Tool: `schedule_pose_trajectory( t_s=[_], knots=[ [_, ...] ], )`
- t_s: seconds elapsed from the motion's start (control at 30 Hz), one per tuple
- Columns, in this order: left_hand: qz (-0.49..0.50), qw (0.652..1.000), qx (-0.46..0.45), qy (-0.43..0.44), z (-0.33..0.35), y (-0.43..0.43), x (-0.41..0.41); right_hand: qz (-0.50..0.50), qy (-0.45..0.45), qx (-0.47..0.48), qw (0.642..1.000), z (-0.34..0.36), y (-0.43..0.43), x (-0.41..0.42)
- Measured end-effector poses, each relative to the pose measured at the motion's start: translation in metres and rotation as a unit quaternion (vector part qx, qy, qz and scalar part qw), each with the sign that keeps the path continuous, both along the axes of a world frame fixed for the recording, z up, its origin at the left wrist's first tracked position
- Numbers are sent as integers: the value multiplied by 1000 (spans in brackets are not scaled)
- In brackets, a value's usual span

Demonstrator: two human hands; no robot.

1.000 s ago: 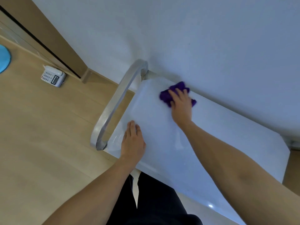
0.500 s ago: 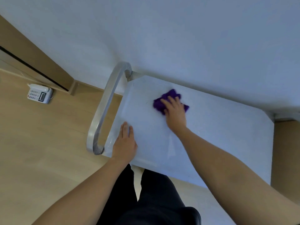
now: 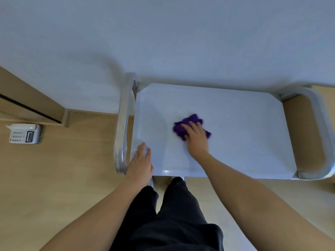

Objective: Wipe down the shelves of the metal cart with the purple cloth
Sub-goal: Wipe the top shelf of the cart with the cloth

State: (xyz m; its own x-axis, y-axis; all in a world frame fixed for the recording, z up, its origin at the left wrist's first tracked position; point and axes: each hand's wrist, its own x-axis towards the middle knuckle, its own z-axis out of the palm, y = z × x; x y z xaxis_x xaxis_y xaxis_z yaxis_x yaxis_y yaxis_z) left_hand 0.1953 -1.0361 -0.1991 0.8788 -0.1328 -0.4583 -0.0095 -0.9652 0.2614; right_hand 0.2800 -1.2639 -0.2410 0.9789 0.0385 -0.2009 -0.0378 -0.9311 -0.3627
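The metal cart's top shelf (image 3: 244,127) is a flat pale sheet seen from above, standing against a white wall. A crumpled purple cloth (image 3: 183,126) lies on the shelf left of its middle. My right hand (image 3: 196,137) presses flat on the cloth and covers its near part. My left hand (image 3: 141,164) rests palm down on the shelf's near left corner, fingers together, holding nothing. Lower shelves are hidden under the top one.
Curved metal handles stand at the cart's left end (image 3: 123,127) and right end (image 3: 320,134). A white desk phone (image 3: 24,133) lies on the wooden floor at the left. The white wall (image 3: 163,42) runs behind the cart. My dark trouser legs (image 3: 172,214) stand at the near edge.
My right hand has dragged the purple cloth from the far left corner toward the shelf's middle and nearer to me. The view has swung right, showing the cart's right handle. My left hand stays put.
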Motion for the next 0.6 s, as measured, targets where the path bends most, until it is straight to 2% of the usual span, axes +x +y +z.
schedule_pose_trajectory(
  t_s=[0.07,0.13,0.2,0.27,0.33,0.4,0.47,0.53,0.6],
  knots=[
    [-18,1000,-4,4,1,4,-2,-133,22,-29,990,6,2,-11],
    [-36,999,1,5,0,8,-3,-169,30,-67,983,9,32,-27],
    [-47,999,10,4,-2,8,-2,-108,18,-54,993,9,71,-46],
    [-51,998,22,3,-3,7,-1,19,10,-22,1000,8,97,-63],
    [-56,998,28,-5,-4,7,0,112,8,3,994,9,87,-65],
    [-56,998,26,-9,-4,7,0,150,-19,1,989,6,53,-58],
    [-60,998,25,-3,-3,2,-1,83,-8,-19,996,3,14,-53],
    [-64,997,32,-5,-2,-3,-3,-67,28,-39,997,6,-5,-58],
    [-71,997,41,-6,-3,-8,-4,-182,42,-67,980,9,11,-65]
  ],
)
